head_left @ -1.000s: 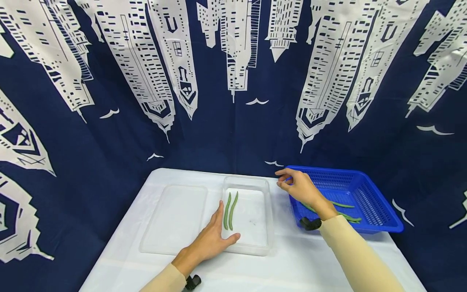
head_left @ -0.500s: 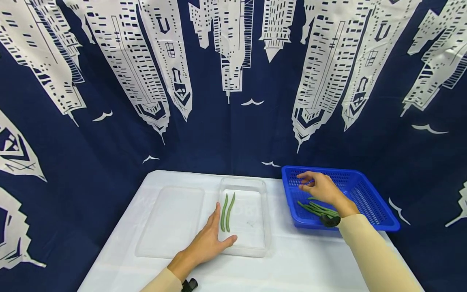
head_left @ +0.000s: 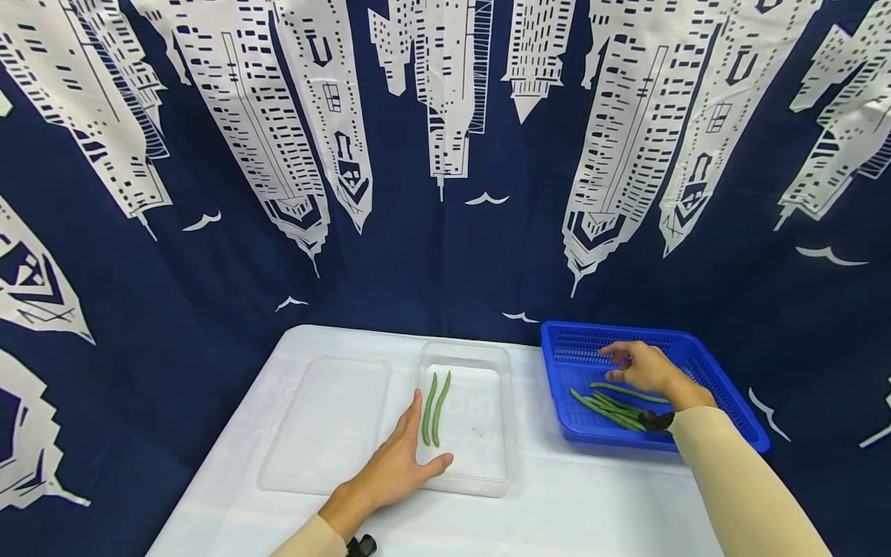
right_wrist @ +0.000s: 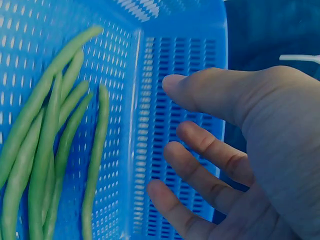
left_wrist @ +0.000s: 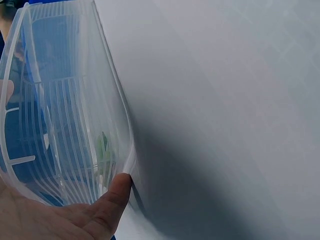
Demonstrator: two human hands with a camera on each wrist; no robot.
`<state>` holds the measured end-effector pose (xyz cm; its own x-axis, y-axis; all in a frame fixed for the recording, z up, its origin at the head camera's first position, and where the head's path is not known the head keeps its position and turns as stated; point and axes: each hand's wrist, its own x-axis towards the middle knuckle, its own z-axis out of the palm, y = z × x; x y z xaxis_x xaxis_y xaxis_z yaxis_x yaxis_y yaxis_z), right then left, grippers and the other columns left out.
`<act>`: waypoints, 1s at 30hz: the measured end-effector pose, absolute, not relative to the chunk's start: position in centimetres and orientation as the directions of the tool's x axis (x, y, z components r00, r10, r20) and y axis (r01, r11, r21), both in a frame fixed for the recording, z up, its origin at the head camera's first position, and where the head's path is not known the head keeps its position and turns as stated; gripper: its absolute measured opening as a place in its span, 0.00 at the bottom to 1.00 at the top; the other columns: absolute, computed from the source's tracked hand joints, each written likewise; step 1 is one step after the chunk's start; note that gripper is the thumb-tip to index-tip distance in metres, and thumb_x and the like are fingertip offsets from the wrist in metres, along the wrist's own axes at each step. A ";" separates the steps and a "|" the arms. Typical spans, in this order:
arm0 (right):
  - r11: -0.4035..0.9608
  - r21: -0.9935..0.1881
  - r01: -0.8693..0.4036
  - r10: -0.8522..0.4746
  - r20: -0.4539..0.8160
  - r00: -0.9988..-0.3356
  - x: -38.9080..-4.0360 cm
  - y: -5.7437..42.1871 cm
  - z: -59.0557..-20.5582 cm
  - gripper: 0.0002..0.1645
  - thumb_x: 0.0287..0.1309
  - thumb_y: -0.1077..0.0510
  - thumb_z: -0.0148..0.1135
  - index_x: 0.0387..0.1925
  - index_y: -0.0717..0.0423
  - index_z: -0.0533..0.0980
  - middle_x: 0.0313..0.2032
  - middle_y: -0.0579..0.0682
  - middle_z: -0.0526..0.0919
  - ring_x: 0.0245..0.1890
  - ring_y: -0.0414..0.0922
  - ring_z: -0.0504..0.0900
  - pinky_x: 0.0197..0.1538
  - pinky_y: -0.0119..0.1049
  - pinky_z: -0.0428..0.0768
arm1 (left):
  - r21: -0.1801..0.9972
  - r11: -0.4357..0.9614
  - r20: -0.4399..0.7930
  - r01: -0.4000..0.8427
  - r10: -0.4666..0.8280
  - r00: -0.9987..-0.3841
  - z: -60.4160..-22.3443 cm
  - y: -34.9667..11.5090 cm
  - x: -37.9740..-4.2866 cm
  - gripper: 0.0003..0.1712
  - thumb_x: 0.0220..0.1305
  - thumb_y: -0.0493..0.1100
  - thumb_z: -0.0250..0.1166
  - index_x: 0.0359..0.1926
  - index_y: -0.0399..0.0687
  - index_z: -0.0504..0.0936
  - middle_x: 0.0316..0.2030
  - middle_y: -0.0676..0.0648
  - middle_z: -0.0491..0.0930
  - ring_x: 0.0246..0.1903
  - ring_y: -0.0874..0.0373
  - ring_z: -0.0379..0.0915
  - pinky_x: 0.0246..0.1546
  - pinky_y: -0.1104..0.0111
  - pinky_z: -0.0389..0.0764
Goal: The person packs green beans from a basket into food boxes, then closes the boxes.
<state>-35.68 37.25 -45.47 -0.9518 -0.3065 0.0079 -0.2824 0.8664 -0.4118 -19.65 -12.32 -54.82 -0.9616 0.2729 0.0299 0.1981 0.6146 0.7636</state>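
1. Behind your table (head_left: pixel 571 503), a navy cloth (head_left: pixel 445 263) hangs, printed with white buildings whose tops point downward.
2. A flat translucent panel (head_left: pixel 334 418) lies on the white tabletop to your left, just beside the clear container; your left hand covers its near right corner.
3. Your right wrist, with its dark strapped device (head_left: pixel 657 421) and pale sleeve (head_left: pixel 748 480), hides part of the blue basket's near side and the ends of some beans there.
4. The clear container (head_left: pixel 480 486) sits mid-table, with two green beans (head_left: pixel 439 406) lying side by side along its left wall.
5. The blue basket (head_left: pixel 552 394), to the right, holds a loose bundle of green beans (head_left: pixel 605 408) on its perforated floor, with one single bean (head_left: pixel 625 393) set a little apart on the far side.
6. Your left hand (head_left: pixel 393 468) has straight fingers and a spread thumb, touching the container at its near left corner without grasping it.
7. Your right hand (head_left: pixel 643 367) hovers over the basket, released: fingers loosely bent, thumb apart from them, gripping nothing.
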 end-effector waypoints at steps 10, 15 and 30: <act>0.873 -0.389 -0.296 -0.356 -0.090 -0.930 -37.2 39.0 -46.7 0.30 0.63 0.62 0.84 0.65 0.64 0.88 0.55 0.73 0.94 0.59 0.74 0.91 0.65 0.80 0.83 | 0.759 0.623 0.018 0.191 0.274 -0.962 -55.0 -12.4 -19.6 0.73 0.78 0.68 0.74 0.98 0.54 0.32 0.96 0.34 0.46 0.91 0.28 0.57 0.83 0.27 0.69; 0.874 -0.406 -0.267 -0.356 -0.161 -0.920 -37.5 39.8 -47.5 0.30 0.64 0.64 0.83 0.67 0.66 0.87 0.58 0.76 0.92 0.61 0.76 0.90 0.66 0.82 0.82 | 0.761 0.624 0.003 0.179 0.273 -0.962 -55.0 -12.3 -19.7 0.73 0.78 0.69 0.73 0.98 0.57 0.31 0.95 0.34 0.47 0.90 0.28 0.57 0.83 0.27 0.70; 0.866 -0.439 -0.241 -0.361 -0.213 -0.908 -38.4 40.5 -49.4 0.24 0.65 0.67 0.80 0.62 0.66 0.89 0.57 0.75 0.93 0.60 0.72 0.92 0.67 0.76 0.86 | 0.755 0.630 0.012 0.182 0.264 -0.964 -54.7 -12.4 -19.8 0.73 0.77 0.69 0.73 0.98 0.59 0.30 0.96 0.35 0.48 0.90 0.30 0.59 0.82 0.28 0.72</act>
